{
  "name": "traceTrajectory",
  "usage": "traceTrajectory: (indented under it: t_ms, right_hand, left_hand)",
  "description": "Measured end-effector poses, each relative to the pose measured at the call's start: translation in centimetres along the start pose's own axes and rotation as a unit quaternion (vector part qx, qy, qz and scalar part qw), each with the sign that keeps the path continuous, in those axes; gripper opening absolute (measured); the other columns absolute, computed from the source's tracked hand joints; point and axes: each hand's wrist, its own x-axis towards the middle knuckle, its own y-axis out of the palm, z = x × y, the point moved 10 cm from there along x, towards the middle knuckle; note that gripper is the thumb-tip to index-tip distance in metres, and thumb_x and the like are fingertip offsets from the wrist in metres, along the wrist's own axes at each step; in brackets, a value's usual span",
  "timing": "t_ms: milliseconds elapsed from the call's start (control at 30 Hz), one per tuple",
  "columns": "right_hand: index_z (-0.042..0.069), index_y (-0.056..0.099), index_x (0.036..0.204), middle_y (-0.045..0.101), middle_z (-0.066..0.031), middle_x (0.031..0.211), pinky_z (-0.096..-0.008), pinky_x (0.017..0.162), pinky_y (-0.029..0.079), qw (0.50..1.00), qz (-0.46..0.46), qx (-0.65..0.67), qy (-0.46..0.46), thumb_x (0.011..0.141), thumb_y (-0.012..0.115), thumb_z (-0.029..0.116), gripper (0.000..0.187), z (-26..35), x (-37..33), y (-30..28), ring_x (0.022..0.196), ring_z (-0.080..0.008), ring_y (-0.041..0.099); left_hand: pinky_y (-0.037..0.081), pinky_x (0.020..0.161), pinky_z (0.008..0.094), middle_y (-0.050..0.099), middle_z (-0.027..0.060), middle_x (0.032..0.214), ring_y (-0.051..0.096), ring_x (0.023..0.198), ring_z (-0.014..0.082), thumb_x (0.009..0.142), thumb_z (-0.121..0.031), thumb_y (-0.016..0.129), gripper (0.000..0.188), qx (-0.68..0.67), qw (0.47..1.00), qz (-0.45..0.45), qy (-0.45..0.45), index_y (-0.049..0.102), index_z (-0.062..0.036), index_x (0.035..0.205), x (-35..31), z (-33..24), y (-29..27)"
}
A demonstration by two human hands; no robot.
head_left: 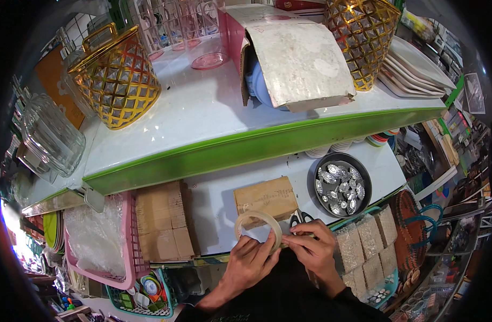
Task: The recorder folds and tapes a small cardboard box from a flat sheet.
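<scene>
My left hand point(250, 264) is closed round the lower side of a wide roll of clear tape point(244, 219), which stands tilted with its hole facing up. At the roll's right edge, the thumb and fingers of my right hand point(314, 248) are pinched together, touching the tape. Black-handled scissors point(296, 219) show just beyond my right fingers; whether that hand holds them or they lie on the shelf, I cannot tell. Behind the roll, a small brown cardboard box point(266, 196) rests on the white lower shelf point(211, 206).
To the right, a dark round pan point(313, 185) holds several shiny silver pieces. A teal basket point(394, 279) bears bubble-wrapped packs. Brown cardboard point(163, 217) and a pink basket point(129, 241) of clear plastic are left. Overhead juts a green-edged shelf point(246, 140) with gold lattice containers point(117, 78).
</scene>
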Motion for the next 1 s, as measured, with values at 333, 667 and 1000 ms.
traceTrajectory:
  t_ms: [333, 667, 1000]
  right_hand:
    - [0.006, 0.064, 0.094, 0.063, -0.0055, 0.099, -0.0329, 0.06, 0.05, 0.992, 0.034, -0.05, -0.109, 0.075, 0.078, 0.009, 0.024, 1.7, 1.1, 1.9, 0.075, -0.0226, 0.063]
    - [0.013, 0.074, 0.096, 0.064, -0.001, 0.101, -0.0304, 0.063, 0.051, 0.99, 0.052, -0.062, -0.115, 0.071, 0.082, 0.014, 0.027, 2.3, 2.1, 1.6, 0.078, -0.0185, 0.063]
    - [0.009, 0.067, 0.08, 0.065, -0.0024, 0.095, -0.0327, 0.065, 0.055, 0.986, 0.064, -0.086, -0.127, 0.063, 0.081, 0.006, 0.022, 2.7, 2.5, 2.0, 0.08, -0.0221, 0.066]
  left_hand:
    - [0.046, 0.061, 0.0355, 0.063, 0.0102, 0.074, 0.057, 0.063, 0.0232, 0.075, -0.004, 0.078, 0.053, -0.01, 0.998, 0.016, -0.059, 0.058, 0.0113, 0.121, -0.8, 0.6, -0.4]
    - [0.046, 0.064, 0.0364, 0.061, 0.0093, 0.071, 0.059, 0.063, 0.0218, 0.078, -0.008, 0.078, 0.05, 0.046, 0.997, -0.023, -0.056, 0.058, 0.0093, 0.121, -1.3, 1.2, -1.2]
    - [0.044, 0.064, 0.0334, 0.06, 0.0065, 0.07, 0.057, 0.063, 0.0182, 0.077, -0.007, 0.076, 0.051, 0.091, 0.995, 0.007, -0.046, 0.058, 0.0104, 0.122, -1.0, 0.7, -0.7]
